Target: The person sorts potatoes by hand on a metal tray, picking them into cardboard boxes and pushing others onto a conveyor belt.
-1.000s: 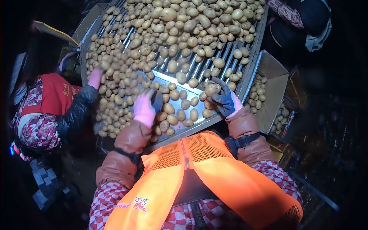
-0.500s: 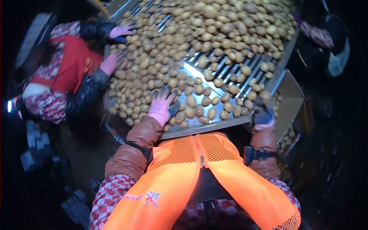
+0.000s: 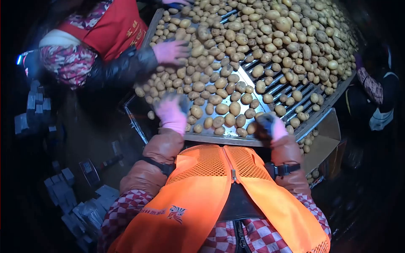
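My left hand [image 3: 172,111], in a pink glove with dark fingertips, is at the left front of the sorting table, beside loose potatoes [image 3: 221,109]. Its fingers are somewhat blurred but look apart, and no potato shows in them. My right hand [image 3: 272,126], gloved in pink with dark fingers, is over the front edge near the table's right corner, close to a few potatoes. Motion blur and the dark glove hide how its fingers are set. Between my hands, potatoes lie on a shiny metal plate [image 3: 239,89].
Metal bars [image 3: 291,110] with gaps lie behind the plate, under a large potato heap [image 3: 303,42]. A co-worker's pink-gloved hand [image 3: 172,52] reaches in from the left. A cardboard box [image 3: 327,137] with potatoes stands at the right. Another person [image 3: 375,88] is at far right.
My view has shifted. My right hand has moved from the right corner over the box inward to the front edge. My left hand has shifted left on the table. The co-worker's hand reaches further in.
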Tool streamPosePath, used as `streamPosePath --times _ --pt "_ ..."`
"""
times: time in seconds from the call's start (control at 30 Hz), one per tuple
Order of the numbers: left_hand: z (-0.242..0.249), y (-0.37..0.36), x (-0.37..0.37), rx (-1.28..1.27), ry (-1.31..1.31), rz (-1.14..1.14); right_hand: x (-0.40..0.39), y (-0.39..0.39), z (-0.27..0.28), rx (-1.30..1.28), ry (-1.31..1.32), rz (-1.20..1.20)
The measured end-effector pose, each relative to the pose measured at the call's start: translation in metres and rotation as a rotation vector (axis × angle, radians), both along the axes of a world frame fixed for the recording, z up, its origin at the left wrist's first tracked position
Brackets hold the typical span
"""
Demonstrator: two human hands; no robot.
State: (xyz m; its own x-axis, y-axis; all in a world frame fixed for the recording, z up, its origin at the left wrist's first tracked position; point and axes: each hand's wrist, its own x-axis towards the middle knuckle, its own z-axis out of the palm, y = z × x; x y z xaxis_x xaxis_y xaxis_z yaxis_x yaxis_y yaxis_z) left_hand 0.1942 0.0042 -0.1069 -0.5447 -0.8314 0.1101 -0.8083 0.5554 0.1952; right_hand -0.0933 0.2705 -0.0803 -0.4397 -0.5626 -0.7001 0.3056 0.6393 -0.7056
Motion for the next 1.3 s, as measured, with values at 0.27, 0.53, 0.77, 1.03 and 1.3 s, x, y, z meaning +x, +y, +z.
streamPosePath --times 0.27,0.53,0.77,1.03,1.3 --pt "-0.029 -0.018 -0.006 -0.014 0.181 -0.384 0.013 -0.115 -0.03 -0.115 0.592 0.366" --pt "0.012 -0.037 -0.012 -0.068 0.123 -0.173 -0.008 -0.162 -0.035 0.175 0.886 0.617" --pt "0.011 -0.043 -0.142 -0.025 0.061 -0.199 -0.006 -0.105 -0.059 -0.518 -0.394 -0.094" --pt "0.014 -0.012 -0.02 0.225 -0.133 -0.623 -0.013 -0.059 -0.013 -0.573 -0.507 -0.389" --pt "0.016 -0.098 -0.058 0.155 0.146 -0.071 -0.005 -0.062 -0.014 -0.56 -0.361 -0.28"
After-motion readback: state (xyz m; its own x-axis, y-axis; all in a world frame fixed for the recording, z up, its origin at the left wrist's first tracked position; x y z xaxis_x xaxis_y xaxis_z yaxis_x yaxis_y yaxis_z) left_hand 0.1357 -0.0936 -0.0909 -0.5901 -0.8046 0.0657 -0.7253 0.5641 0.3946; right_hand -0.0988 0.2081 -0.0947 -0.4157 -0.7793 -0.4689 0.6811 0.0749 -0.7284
